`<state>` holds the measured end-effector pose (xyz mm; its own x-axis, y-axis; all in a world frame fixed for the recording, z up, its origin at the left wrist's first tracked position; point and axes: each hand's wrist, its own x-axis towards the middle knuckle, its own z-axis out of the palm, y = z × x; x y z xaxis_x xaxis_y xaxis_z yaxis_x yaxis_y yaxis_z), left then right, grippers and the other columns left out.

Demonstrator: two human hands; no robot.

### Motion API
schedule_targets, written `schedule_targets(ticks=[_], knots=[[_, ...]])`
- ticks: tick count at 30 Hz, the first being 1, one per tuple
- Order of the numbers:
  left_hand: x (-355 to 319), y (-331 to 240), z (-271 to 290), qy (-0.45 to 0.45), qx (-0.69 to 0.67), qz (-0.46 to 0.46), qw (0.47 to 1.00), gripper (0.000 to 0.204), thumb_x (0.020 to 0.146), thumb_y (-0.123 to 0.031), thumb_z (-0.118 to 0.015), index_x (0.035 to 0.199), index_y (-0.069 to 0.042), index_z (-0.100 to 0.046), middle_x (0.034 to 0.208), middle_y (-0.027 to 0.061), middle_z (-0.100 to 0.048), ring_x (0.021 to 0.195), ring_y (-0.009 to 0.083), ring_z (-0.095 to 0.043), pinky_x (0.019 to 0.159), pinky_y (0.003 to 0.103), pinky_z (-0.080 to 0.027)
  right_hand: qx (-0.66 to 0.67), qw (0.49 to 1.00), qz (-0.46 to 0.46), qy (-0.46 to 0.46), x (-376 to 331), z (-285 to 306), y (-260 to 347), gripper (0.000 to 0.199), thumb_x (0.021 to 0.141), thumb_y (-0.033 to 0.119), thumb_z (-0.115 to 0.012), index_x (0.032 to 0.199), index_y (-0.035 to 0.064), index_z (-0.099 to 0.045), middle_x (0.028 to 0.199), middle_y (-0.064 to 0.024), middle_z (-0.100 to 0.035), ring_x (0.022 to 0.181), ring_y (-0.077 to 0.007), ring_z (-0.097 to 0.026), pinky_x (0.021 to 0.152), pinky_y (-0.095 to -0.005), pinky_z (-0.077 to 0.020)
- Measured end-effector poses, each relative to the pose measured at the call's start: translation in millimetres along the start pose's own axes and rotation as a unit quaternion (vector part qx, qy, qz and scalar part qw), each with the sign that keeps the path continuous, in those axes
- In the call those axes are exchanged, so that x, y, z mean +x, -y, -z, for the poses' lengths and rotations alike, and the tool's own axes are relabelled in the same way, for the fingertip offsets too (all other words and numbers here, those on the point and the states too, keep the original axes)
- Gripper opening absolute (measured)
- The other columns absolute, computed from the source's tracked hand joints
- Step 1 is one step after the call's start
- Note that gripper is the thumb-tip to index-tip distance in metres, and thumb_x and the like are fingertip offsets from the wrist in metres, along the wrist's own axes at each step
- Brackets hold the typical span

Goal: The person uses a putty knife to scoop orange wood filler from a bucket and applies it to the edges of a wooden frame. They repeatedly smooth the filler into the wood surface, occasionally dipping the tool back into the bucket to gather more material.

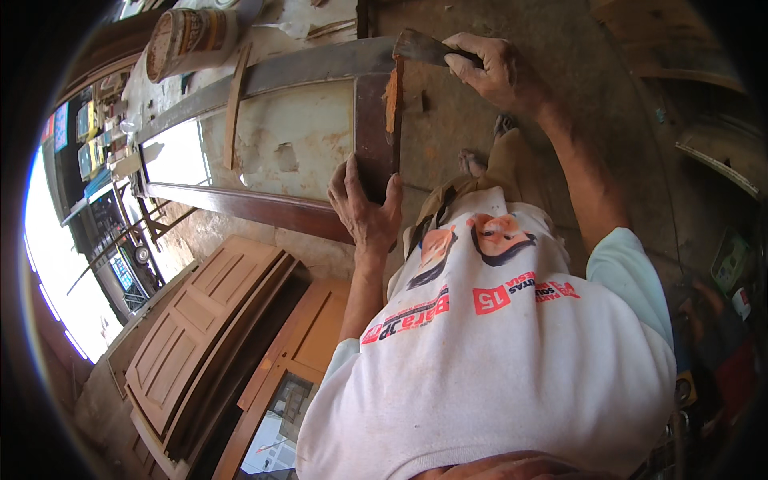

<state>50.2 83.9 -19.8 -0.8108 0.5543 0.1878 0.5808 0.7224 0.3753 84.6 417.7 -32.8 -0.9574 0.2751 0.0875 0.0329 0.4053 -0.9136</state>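
Fingers (pixel 466 42) of the right hand (pixel 502 76) clamp a scraper (pixel 422 49) at the far corner of a dark frame (pixel 373 120). The left hand (pixel 364 208) has its fingers and thumb on both sides of the frame's right end (I can't tell if they squeeze). Rough orange paste (pixel 390 100) sits on part of that end, so it looks partly done, with smoothing maybe left. The scraper points left, lying side to side; the frame's long way runs leftward.

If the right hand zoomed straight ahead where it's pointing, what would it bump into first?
Probably the dark wooden frame, at its corner. The right hand points left, and the scraper it holds would meet the frame first. Depth is unclear, so the blade might already be touching.
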Motion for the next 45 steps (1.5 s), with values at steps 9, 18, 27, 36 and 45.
schedule_targets(ticks=[9,18,27,36,45], knots=[[-1,7,3,0.043,0.005,-0.011,0.999,0.075,0.094,-0.028,-0.081,0.153,0.005,-0.049,0.142,0.0267,-0.053,0.134,0.0426,-0.050,0.113,0.054,-0.040,0.223,0.946,-0.097,-0.214,-70,-126,-16,0.025,0.106,0.014,-0.066,0.124,-0.0027,-0.071,0.087,-0.0149,-0.073,0.079,-0.0189,-0.072,0.074,-0.0350,-0.0576],[7,28,11,0.109,0.003,-0.088,0.990,0.086,0.094,-0.039,-0.081,0.155,0.008,-0.043,0.146,0.0273,-0.047,0.135,0.0425,-0.048,0.111,0.052,-0.043,0.283,0.895,-0.105,-0.328,-69,-181,-5,0.026,0.105,0.007,-0.065,0.128,-0.0024,-0.070,0.096,-0.0168,-0.075,0.084,-0.0186,-0.071,0.077,-0.0350,-0.0577],[9,40,13,0.125,-0.018,-0.101,0.987,0.095,0.092,-0.049,-0.084,0.156,0.007,-0.042,0.147,0.0266,-0.046,0.136,0.0408,-0.048,0.106,0.050,-0.047,0.302,0.877,-0.069,-0.368,-54,-204,-2,0.032,0.104,0.002,-0.064,0.136,-0.0015,-0.069,0.121,-0.0211,-0.077,0.108,-0.0270,-0.077,0.092,-0.0377,-0.0609],[11,41,15,0.151,-0.049,-0.076,0.984,0.100,0.083,-0.032,-0.089,0.160,0.002,-0.036,0.148,0.0260,-0.041,0.137,0.0436,-0.043,0.113,0.055,-0.040,0.174,0.916,-0.011,-0.361,-55,-203,11,0.044,0.102,-0.002,-0.066,0.145,0.0072,-0.067,0.125,-0.0208,-0.075,0.112,-0.0359,-0.076,0.094,-0.0403,-0.0621],[13,37,16,0.144,-0.042,-0.098,0.984,0.099,0.083,-0.030,-0.089,0.160,0.003,-0.035,0.147,0.0266,-0.041,0.137,0.0442,-0.043,0.115,0.055,-0.039,0.134,0.949,-0.011,-0.285,-82,-192,11,0.049,0.101,0.002,-0.069,0.149,0.0100,-0.063,0.123,-0.0196,-0.072,0.109,-0.0373,-0.074,0.093,-0.0417,-0.0614]])
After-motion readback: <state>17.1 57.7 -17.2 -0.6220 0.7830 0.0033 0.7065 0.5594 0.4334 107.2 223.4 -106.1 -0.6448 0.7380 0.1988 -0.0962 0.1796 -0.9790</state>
